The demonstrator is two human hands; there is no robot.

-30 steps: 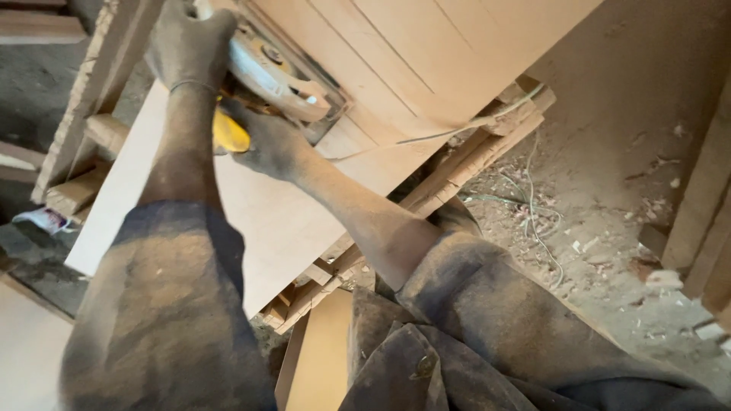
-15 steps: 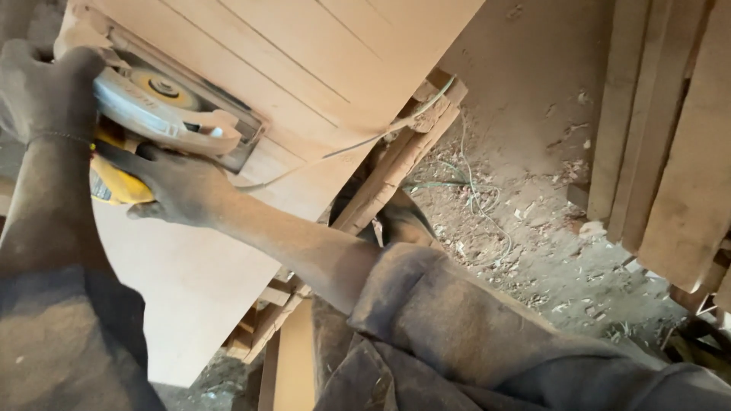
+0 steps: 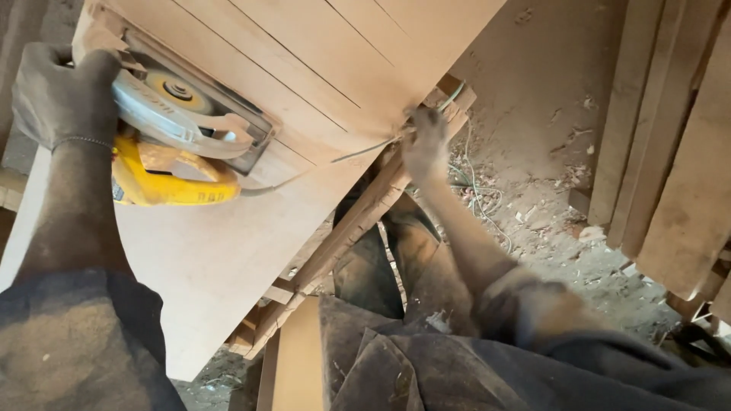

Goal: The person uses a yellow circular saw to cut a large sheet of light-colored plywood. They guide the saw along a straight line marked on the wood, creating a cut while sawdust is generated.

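Observation:
A yellow-handled circular saw with a silver blade guard rests on a large pale wooden board that bears several thin parallel cut lines. My gloved left hand grips the saw's front at the upper left. My right hand is off the saw, reaching down to the board's lower right edge, where it touches the saw's thin cord beside the wooden frame.
A wooden slat frame supports the board. Upright planks lean at the right. The dirt floor is strewn with wood chips, sawdust and loose wire. My dark trousers and boot fill the bottom middle.
My right hand has let go of the saw's yellow handle and moved right to the cord at the board's edge. The left hand still holds the saw.

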